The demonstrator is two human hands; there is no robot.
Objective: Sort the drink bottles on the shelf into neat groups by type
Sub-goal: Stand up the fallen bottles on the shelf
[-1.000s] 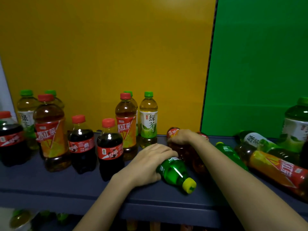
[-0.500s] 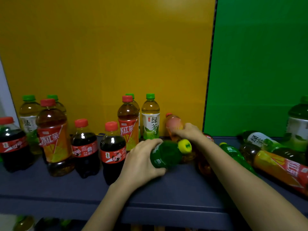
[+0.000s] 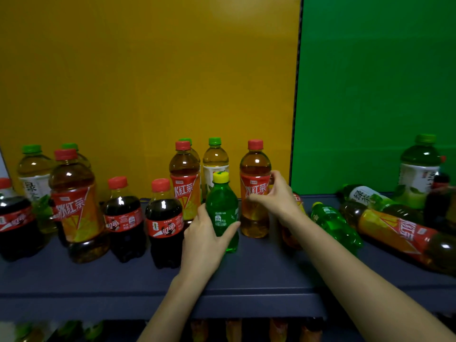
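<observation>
I am gripping a small green soda bottle [image 3: 222, 206] in my left hand [image 3: 204, 239], fingers and thumb curling round its lower body. It is standing upright near the front of the dark blue shelf [image 3: 259, 275], just right of a cola bottle [image 3: 164, 223]. My right hand [image 3: 274, 197] is grasping the label of an upright iced tea bottle [image 3: 255, 169] just beside it, before the yellow panel [image 3: 148, 82]. Farther right, a second green soda bottle [image 3: 333, 224], a green tea bottle [image 3: 367, 196] and a large iced tea bottle [image 3: 399, 230] are lying on their sides.
</observation>
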